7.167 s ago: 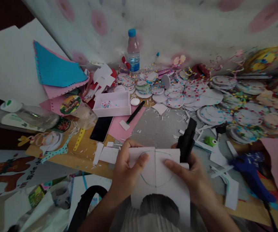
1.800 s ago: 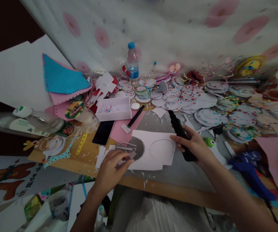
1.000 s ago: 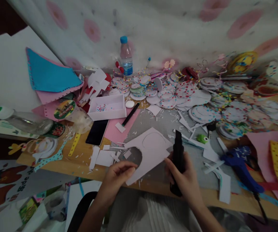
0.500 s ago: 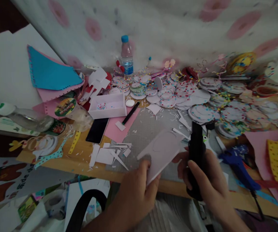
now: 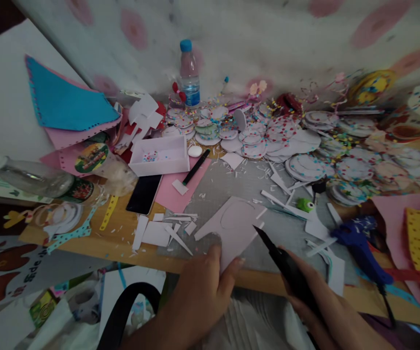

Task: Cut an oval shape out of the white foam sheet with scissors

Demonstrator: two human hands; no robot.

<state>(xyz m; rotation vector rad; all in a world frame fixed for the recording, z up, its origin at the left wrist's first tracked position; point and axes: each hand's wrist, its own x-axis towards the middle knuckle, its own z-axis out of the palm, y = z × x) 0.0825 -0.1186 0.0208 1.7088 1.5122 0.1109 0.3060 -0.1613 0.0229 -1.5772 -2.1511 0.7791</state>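
Pale backdrop (image 5: pixel 253 39) with pink flowers, closing the view at twelve o'clock; before it, a wooden table (image 5: pixel 261 279) bearing a grey mat (image 5: pixel 220 187). Clock positions are read from the white card (image 5: pixel 234 223), which lies in view over the near part of the mat, marked with a drawn loop (image 5: pixel 237 215) and concave at seven o'clock. Left hand (image 5: pixel 204 284), at seven: closed, pinching the card's near end between thumb and fingers. Right hand (image 5: pixel 315 296), at four: closed round the black knife (image 5: pixel 288 265), its blade pointing to ten, tip at the card's right edge; whether they touch cannot be told. Scraps (image 5: pixel 157 233) lie at nine, well apart from the box (image 5: pixel 159 158) at ten, which holds coloured bits. Bottle (image 5: pixel 190 78), upright, at eleven; stacked discs (image 5: pixel 305 167), dotted with colour, from twelve to two; glue gun (image 5: pixel 359 243), blue, at three.
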